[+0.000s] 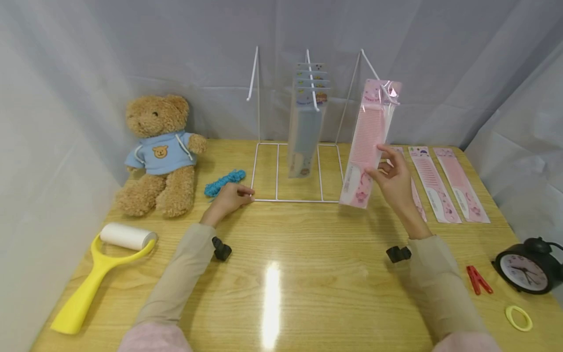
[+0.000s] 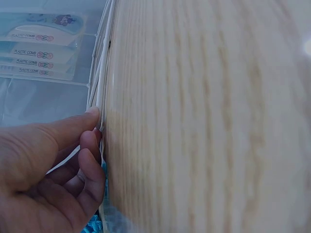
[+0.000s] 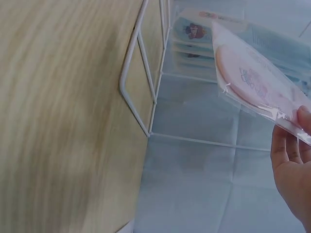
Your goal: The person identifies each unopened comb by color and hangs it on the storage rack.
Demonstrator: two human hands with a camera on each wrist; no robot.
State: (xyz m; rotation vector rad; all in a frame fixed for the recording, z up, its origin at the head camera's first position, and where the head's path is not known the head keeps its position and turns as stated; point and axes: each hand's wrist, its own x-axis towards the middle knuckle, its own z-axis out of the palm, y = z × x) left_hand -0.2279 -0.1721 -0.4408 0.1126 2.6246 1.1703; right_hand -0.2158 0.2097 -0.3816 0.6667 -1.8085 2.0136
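Observation:
My right hand [image 1: 396, 178] pinches a pink comb in a clear package [image 1: 366, 137] by its right edge, between thumb and fingers. The package's top overlaps the end of the right hook [image 1: 370, 65] of a white wire display rack [image 1: 299, 201] in the head view. At the rack's front left corner, my left hand [image 1: 229, 199] pinches the base wire, thumb and fingertips meeting there in the left wrist view. Several packaged blue combs [image 1: 306, 134] hang in a row on the middle hook. The left hook [image 1: 252, 76] holds nothing.
More packaged combs [image 1: 462, 183] lie right of the rack. Blue cord [image 1: 225, 183], a teddy bear [image 1: 160, 154] and a yellow-handled roller [image 1: 98, 274] are on the left. Near the right edge are an alarm clock [image 1: 525, 271], red clip [image 1: 478, 280] and yellow ring [image 1: 519, 318].

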